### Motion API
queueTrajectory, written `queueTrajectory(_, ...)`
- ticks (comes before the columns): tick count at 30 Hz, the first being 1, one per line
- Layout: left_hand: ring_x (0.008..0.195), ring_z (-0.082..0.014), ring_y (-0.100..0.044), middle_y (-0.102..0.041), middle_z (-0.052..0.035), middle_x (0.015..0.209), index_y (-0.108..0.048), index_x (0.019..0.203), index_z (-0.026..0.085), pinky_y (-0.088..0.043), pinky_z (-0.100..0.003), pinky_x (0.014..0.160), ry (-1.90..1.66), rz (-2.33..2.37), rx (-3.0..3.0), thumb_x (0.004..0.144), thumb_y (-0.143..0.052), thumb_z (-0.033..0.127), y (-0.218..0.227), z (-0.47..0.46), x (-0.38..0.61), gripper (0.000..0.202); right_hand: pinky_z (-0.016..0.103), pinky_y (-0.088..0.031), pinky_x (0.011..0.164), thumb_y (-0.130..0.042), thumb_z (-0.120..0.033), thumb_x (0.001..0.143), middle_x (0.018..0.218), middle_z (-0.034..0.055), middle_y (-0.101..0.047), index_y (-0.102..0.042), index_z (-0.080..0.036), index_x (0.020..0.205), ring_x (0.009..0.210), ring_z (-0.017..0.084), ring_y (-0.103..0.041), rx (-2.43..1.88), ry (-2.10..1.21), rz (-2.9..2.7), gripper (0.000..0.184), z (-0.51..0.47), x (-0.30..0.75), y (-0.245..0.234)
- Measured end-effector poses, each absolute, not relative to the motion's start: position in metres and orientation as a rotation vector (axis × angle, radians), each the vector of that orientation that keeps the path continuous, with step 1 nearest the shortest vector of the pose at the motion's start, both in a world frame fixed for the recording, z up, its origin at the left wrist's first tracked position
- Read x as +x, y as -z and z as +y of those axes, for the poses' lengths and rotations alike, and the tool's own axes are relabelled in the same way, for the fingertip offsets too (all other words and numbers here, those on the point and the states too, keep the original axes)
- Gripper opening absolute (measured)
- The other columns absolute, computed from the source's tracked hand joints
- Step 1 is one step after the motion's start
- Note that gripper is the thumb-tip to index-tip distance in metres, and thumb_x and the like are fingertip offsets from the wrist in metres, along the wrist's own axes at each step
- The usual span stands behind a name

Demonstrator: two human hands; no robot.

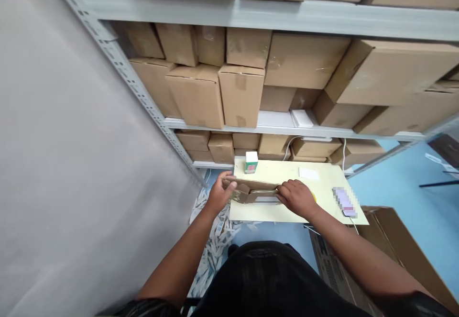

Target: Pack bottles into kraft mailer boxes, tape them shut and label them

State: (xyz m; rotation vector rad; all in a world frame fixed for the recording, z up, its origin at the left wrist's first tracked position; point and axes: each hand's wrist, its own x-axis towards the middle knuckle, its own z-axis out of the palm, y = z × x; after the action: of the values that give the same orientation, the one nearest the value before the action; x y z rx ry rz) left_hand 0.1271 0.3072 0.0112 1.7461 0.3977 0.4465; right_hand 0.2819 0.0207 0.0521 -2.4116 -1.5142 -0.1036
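Between my two hands a small brown cardboard box [251, 195] is held above the pale yellow table [265, 215], its top flaps partly raised. My left hand [220, 193] grips the box's left end, thumb on the near side. Closed on the upper right edge is my right hand [296, 196], its fingertips bent over the cardboard. A white strip, perhaps a label, shows along the box's near side. Just behind the box stands a small green and white carton [251, 162]. The inside of the box is mostly hidden.
Metal shelving [229, 13] full of cardboard boxes rises behind the table. A white card [309, 173] and a blurred phone [344, 201] with a cable lie on the table. Paper strips [215, 240] litter the floor at left; a large open carton [401, 245] stands at right.
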Motion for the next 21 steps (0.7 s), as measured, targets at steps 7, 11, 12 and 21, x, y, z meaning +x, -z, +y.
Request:
queueTrajectory(7, 0.076, -0.0169, -0.060, -0.060, 0.0008, 0.078, -0.057, 0.093, 0.021, -0.050, -0.030, 0.075, -0.594, 0.637, 1.571, 0.086, -0.065, 0.051, 0.038, 0.265, 0.152, 0.033, 0.054, -0.041, 0.105, -0.061, -0.041, 0.097, 0.110, 0.0146, -0.072, -0.071, -0.022, 0.115, 0.110, 0.034, -0.062, -2.351, 0.165, -1.176, 0.028, -0.013, 0.283, -0.005)
queueTrajectory(11, 0.086, -0.0199, -0.062, -0.063, -0.0013, 0.087, -0.056, 0.091, 0.023, -0.050, -0.033, 0.085, -0.639, 0.730, 1.668, 0.086, -0.060, 0.046, 0.047, 0.249, 0.156, 0.024, 0.062, -0.041, 0.112, -0.072, -0.055, 0.086, 0.144, 0.0175, -0.058, -0.052, -0.022, 0.144, 0.132, 0.037, -0.054, -2.227, 0.059, -0.604, 0.070, -0.054, 0.293, 0.036)
queueTrajectory(12, 0.088, -0.0207, -0.063, -0.064, -0.0018, 0.089, -0.056, 0.092, 0.023, -0.051, -0.034, 0.086, -0.636, 0.745, 1.678, 0.086, -0.058, 0.045, 0.049, 0.243, 0.157, 0.023, 0.060, -0.046, 0.108, -0.071, -0.057, 0.085, 0.145, 0.0172, -0.057, -0.047, -0.022, 0.149, 0.131, 0.035, -0.056, -2.157, -0.068, -0.497, 0.077, -0.061, 0.294, 0.047)
queueTrajectory(21, 0.103, -0.0261, -0.065, -0.068, -0.0074, 0.105, -0.062, 0.112, 0.023, -0.051, -0.041, 0.094, -0.530, 0.574, 1.770, 0.093, -0.052, 0.040, 0.059, 0.192, 0.162, 0.028, 0.047, -0.056, 0.098, -0.056, -0.056, 0.097, 0.134, 0.0139, -0.063, -0.051, -0.022, 0.143, 0.123, 0.028, -0.061, -1.867, -0.400, -0.436, 0.057, -0.053, 0.283, 0.075)
